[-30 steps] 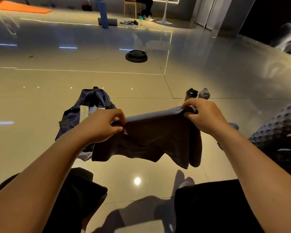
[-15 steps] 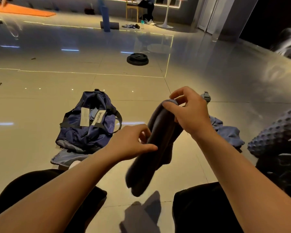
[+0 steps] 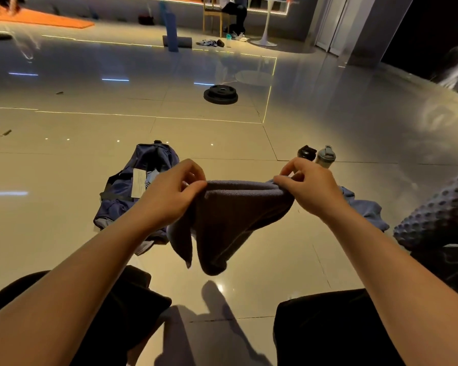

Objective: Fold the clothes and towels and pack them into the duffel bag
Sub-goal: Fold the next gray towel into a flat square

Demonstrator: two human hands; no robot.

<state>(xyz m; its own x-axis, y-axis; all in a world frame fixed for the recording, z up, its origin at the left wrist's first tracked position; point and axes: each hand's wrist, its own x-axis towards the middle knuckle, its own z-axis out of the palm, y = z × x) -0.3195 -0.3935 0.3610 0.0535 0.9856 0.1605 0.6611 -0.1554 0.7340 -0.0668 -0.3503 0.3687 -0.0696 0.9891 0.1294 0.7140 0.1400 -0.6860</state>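
A dark grey towel [image 3: 230,215] hangs folded in the air in front of me, above the tiled floor. My left hand [image 3: 169,191] pinches its upper left corner, and my right hand [image 3: 307,186] pinches the upper right corner. The top edge is stretched level between them. A navy duffel bag [image 3: 132,186] lies on the floor behind my left hand, partly hidden by it. A blue garment [image 3: 365,207] lies crumpled on the floor behind my right forearm.
Two bottles, one black [image 3: 306,152] and one grey [image 3: 325,155], stand beyond my right hand. A knobbly foam roller [image 3: 439,204] lies at the right edge. A black weight plate [image 3: 220,94] sits farther out on the floor. My knees in black shorts frame the bottom.
Half a second ago my hands were close together with the towel doubled over; now they have spread apart again and hold the narrower, folded towel stretched out by its top edge.
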